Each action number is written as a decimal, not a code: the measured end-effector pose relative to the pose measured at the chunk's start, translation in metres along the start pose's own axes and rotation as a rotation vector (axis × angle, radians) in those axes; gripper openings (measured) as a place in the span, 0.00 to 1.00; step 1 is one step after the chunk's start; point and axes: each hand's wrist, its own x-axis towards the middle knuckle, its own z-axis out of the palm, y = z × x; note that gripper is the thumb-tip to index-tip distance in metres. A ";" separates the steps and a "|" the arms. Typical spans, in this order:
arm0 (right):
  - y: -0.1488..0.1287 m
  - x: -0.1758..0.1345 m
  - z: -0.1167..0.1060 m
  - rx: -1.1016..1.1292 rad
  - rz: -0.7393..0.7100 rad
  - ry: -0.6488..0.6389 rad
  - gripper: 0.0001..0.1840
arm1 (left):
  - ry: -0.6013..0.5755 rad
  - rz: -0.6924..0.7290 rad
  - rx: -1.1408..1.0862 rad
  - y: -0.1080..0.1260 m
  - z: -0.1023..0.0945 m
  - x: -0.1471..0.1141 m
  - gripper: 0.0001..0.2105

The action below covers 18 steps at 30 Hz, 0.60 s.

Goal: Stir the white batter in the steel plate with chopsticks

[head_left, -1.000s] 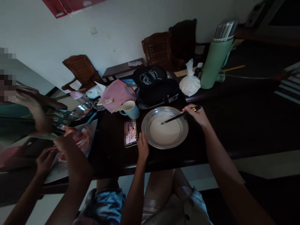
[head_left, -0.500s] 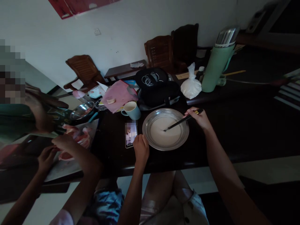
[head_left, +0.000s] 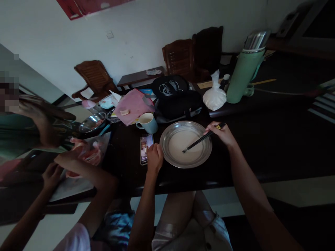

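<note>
My right hand (head_left: pixel 221 134) is closed around dark chopsticks (head_left: pixel 200 141), whose tips dip into a pale, milky batter (head_left: pixel 180 146). That liquid fills the bottom of a wide metal bowl (head_left: pixel 206 155). My left hand (head_left: pixel 155 157) is curled beside the bowl's left rim, with a finger over the edge of a phone (head_left: pixel 143 158) lying face up with its screen lit. Whether that finger presses the screen, I cannot tell. A light blue mug (head_left: pixel 149 123) stands just behind the phone.
To the left, another person's hands (head_left: pixel 65 162) work at raw meat (head_left: pixel 91 157) on a white board (head_left: pixel 104 139). Behind are a metal bowl (head_left: pixel 91 122), pink cloth (head_left: pixel 133 104) and black case (head_left: pixel 178 101). A bag of white powder (head_left: pixel 214 99) and green thermos (head_left: pixel 244 73) stand back right.
My left hand has shifted left from the bowl's rim toward the phone. The chopstick tips have moved slightly down within the batter. The phone's picture has changed.
</note>
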 end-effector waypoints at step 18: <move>0.003 0.003 -0.002 -0.043 -0.042 0.124 0.17 | 0.098 -0.144 -0.178 0.012 0.014 -0.037 0.14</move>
